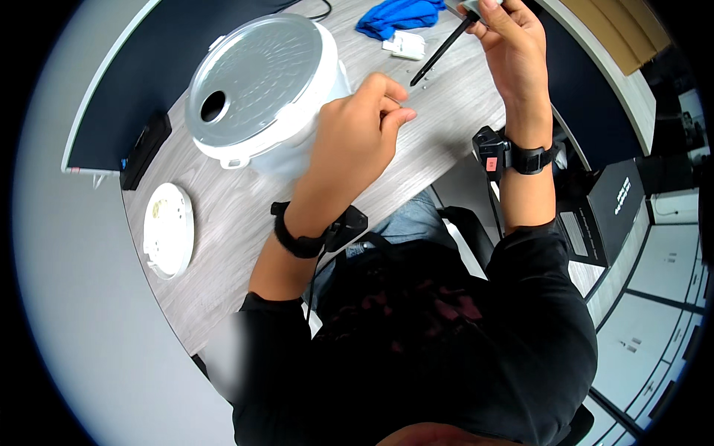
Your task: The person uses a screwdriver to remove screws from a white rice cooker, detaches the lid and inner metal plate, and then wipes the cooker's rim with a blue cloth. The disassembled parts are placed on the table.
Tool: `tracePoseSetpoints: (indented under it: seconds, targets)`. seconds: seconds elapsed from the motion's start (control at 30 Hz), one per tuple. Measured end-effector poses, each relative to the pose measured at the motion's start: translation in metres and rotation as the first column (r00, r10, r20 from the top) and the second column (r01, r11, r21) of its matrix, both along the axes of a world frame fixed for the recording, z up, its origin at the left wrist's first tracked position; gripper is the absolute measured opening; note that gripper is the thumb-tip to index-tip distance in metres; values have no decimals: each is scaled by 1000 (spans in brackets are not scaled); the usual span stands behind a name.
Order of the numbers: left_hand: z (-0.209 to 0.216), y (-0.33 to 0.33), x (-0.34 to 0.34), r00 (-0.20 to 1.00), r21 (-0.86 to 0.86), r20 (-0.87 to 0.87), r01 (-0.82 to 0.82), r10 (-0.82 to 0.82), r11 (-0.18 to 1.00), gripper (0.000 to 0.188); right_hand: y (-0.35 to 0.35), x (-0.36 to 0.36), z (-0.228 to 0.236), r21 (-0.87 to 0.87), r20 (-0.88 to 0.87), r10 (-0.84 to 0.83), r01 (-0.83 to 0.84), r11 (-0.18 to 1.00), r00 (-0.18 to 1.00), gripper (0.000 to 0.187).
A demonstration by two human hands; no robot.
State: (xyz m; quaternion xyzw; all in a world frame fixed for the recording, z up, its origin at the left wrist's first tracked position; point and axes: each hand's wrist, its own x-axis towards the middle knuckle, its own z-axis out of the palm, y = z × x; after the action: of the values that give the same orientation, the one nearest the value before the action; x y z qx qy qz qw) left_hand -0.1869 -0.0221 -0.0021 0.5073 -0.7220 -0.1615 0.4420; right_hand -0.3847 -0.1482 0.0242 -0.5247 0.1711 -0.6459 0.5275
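My right hand (513, 41) is raised over the far side of the wooden table (238, 223), closed round the handle of a black-shafted screwdriver (442, 50) whose tip points down at the table top. My left hand (357, 134) hovers beside a white rice cooker (260, 89) that lies upside down, its silver base plate with a round hole facing up. The left fingers are pinched together; something tiny may sit between the fingertips, but I cannot tell. A few small screws (418, 80) lie on the table near the screwdriver tip.
A blue cloth (398, 16) and a small white part (405, 44) lie at the far edge. A round white lid piece (169, 230) rests at the left, a black flat object (145, 149) beside it. A black box (606, 215) stands to my right.
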Motion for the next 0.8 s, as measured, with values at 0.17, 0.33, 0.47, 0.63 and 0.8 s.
tracePoseSetpoints:
  seconds: [0.17,0.33,0.47,0.63,0.8]
  targets:
    - [-42,-54,-21,977,141,202,35,-63,989,11,-21,-46,-44,49,22,-123,122,991,992,23]
    - [-72,-94,-46,961,210,267,18,-75,977,12,-24,-57,-74,66,-129,-194,204,977,972,26]
    - [-102,-116,-53,986,234,167,-24,-16,972,8,-19,-57,-79,98,-194,-216,238,966,957,26]
    - [-103,-122,-60,962,249,275,-66,-5,966,9,-25,-66,-90,144,-201,-198,229,963,959,26]
    - [-110,-125,-60,949,210,314,-63,-7,976,9,-28,-68,-95,165,-181,-182,212,963,966,26]
